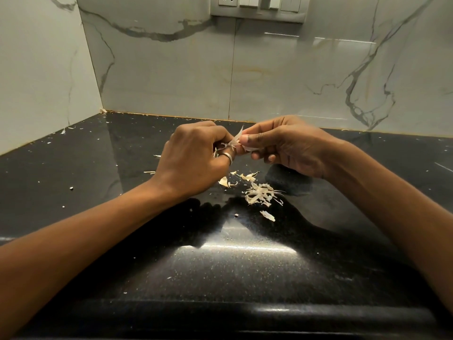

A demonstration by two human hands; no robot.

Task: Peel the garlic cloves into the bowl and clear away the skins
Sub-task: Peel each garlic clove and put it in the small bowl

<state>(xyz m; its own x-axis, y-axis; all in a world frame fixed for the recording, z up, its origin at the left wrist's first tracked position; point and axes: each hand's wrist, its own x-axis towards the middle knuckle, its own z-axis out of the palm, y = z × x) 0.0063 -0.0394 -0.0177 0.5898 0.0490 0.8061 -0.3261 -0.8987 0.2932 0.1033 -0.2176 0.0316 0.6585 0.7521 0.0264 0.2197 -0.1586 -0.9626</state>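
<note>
Meeting above the black counter [122, 168], both hands work at one garlic clove [226, 145], held in the air between them and well clear of the surface. The left hand [196, 155], with a ring [228, 157] on one finger, has its fingers curled tightly round the clove, so that little of it shows beyond some frayed pale skin at the fingertips. The right hand [286, 146] pinches a strip of skin [239, 136] between thumb and forefinger, its other fingers loosely bent beneath; the strip stands up thin and pointed between the two hands. Below them a loose heap of peeled skins [259, 195] lies on the counter, with smaller scraps scattered beside it and out toward the left corner. Behind rises a marble-veined wall [171, 77] with a switch panel [257, 6] at the top.
</note>
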